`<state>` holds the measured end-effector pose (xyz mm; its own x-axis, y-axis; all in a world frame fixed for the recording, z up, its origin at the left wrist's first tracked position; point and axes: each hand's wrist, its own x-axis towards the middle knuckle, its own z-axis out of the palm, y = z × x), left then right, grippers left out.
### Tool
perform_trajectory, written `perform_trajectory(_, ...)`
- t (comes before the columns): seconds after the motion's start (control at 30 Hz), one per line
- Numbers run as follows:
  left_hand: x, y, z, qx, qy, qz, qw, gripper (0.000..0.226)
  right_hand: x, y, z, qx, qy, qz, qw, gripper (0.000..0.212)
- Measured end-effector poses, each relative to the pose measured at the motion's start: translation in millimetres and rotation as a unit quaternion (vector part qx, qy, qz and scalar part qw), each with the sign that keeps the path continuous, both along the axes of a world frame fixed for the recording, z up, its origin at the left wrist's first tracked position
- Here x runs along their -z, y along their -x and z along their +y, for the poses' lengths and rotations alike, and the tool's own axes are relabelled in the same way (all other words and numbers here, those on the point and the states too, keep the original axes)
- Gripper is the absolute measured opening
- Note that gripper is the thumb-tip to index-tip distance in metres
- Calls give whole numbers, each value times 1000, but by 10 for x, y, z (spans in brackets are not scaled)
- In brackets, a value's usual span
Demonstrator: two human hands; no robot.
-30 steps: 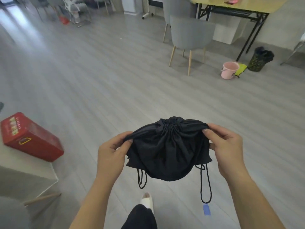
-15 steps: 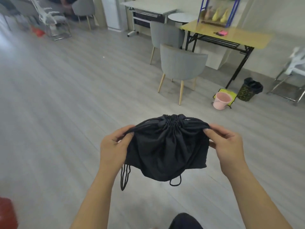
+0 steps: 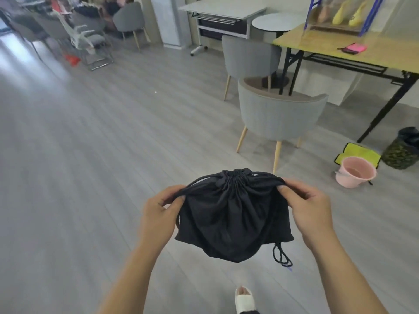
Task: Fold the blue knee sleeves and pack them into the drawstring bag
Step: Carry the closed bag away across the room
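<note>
Head view: drawstring bag (image 3: 231,214) upright, cinched mouth up; between both hands (image 3: 233,209)

Matt black cloth drawstring bag (image 3: 231,218); smooth grey wood-look floor (image 3: 90,155).

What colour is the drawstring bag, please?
Black drawstring bag; the head view shows it best.

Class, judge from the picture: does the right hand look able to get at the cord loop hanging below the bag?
Probably not yet: the right hand is pinching the drawstring bag at its top; it must let go first, though nothing blocks the cord loop.
</note>
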<state>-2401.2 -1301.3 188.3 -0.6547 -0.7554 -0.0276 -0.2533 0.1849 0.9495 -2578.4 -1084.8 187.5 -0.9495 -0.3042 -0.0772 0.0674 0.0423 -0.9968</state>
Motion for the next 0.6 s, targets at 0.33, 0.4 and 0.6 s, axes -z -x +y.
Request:
perform_trajectory(0.33, 291, 1636, -2312, -141, -6, -3, 990, 34, 344, 2136, -2786, -102, -63, 31, 992, 17)
perform_trajectory(0.4, 358, 2068, -2913, -130, -2, -10, 991, 30, 405, 2551, -3372, -107, -81, 41, 990, 17)
perform_trajectory(0.6, 206, 3477, -4616, -74, -5, -35, 997, 23, 217, 3776, -4784, -84, -100, 28, 991, 16)
